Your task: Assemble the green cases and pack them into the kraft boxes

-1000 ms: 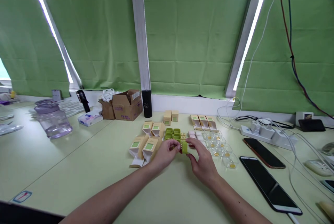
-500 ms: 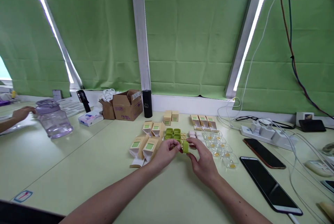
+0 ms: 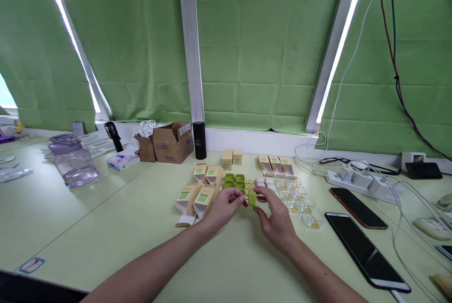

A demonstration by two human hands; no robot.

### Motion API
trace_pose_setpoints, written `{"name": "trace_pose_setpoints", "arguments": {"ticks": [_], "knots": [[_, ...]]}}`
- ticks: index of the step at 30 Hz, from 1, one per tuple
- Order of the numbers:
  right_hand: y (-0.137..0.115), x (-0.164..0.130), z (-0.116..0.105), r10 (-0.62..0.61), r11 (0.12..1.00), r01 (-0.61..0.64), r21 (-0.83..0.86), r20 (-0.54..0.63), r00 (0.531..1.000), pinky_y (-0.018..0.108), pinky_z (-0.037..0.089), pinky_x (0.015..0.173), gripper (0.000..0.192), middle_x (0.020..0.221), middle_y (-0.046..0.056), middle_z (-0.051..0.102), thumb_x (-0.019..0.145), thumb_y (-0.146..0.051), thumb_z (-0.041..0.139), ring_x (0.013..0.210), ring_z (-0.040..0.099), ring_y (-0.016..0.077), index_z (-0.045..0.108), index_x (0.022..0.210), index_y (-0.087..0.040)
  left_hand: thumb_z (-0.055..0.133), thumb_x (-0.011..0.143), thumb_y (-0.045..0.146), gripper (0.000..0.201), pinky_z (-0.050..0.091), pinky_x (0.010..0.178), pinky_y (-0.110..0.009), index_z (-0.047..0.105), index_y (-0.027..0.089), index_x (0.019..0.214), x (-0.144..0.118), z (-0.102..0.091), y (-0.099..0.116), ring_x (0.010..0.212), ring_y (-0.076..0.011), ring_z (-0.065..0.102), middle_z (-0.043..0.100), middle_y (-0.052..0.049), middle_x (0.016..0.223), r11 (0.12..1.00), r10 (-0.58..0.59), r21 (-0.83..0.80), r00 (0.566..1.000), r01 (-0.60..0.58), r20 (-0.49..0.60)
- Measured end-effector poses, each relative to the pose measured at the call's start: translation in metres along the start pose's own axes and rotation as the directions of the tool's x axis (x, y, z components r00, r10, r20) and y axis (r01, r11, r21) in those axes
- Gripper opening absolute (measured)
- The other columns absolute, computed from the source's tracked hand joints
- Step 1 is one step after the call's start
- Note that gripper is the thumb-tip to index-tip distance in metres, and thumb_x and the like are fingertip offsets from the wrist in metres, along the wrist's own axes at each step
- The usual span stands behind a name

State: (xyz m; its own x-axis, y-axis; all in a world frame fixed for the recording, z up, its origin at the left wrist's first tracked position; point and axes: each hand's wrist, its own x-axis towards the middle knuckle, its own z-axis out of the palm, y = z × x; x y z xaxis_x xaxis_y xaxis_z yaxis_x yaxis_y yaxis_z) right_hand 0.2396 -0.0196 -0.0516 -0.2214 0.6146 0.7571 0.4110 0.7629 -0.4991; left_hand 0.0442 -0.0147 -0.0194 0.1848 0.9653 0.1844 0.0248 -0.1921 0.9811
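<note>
Above the table, my right hand grips a small green square cup-like piece between thumb and fingers. Close on its left side, my left hand is closed in a pinch; what its fingertips hold is too small to make out. Just behind my hands sit several green square cups in rows. Small pale yellow pieces lie to their right, partly hidden by my fingers. Pink-white pieces come after those, then several clear cups with yellow-orange bits inside.
Opened cardboard packets stand left of the cups; more small boxes and packets are behind. A purple jug, open carton and black cylinder stand farther back. Phones, cables and a power strip occupy the right.
Another person's hand by the purple jug at far left has left the view. The green piece is turned slightly between my fingers; my hands hold almost the same place.
</note>
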Motion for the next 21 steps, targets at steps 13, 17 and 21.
{"name": "trace_pose_setpoints", "arguments": {"ticks": [13,17,21], "knots": [[0.0017,-0.0004,-0.0005,-0.011,1.000,0.011,-0.024,-0.021,1.000,0.047,0.067,0.090,0.042,0.131,0.012,0.069,0.096,-0.016,0.055,0.111,0.072,0.0281,0.056,0.137,-0.026,0.079,0.081,0.058,0.043,0.050,0.079,-0.032,0.070,0.016,0.083,0.0013,-0.0048,-0.0045,0.079,-0.0209,0.068,0.076,-0.006,0.080,0.999,0.019,0.028,0.999,-0.018,-0.042],[0.0014,0.0006,-0.0019,-0.027,0.999,0.026,-0.040,-0.031,0.999,0.048,0.067,0.092,0.045,0.135,0.013,0.066,0.096,-0.016,0.055,0.117,0.069,0.0293,0.055,0.140,-0.027,0.078,0.082,0.056,0.040,0.053,0.082,-0.035,0.069,0.017,0.086,0.0020,-0.0071,-0.0064,0.083,-0.0241,0.071,0.075,-0.006,0.081,0.998,0.047,0.051,0.993,-0.041,-0.111],[-0.0007,0.0016,-0.0041,-0.054,0.995,0.053,-0.080,-0.007,0.999,0.050,0.064,0.101,0.052,0.140,0.013,0.062,0.096,-0.012,0.054,0.130,0.063,0.0303,0.053,0.145,-0.028,0.072,0.089,0.042,0.026,0.054,0.086,-0.039,0.070,0.017,0.096,-0.0022,-0.0084,-0.0062,0.093,-0.0257,0.069,0.073,-0.010,0.097,0.961,0.157,0.252,0.973,-0.112,-0.169]]}}
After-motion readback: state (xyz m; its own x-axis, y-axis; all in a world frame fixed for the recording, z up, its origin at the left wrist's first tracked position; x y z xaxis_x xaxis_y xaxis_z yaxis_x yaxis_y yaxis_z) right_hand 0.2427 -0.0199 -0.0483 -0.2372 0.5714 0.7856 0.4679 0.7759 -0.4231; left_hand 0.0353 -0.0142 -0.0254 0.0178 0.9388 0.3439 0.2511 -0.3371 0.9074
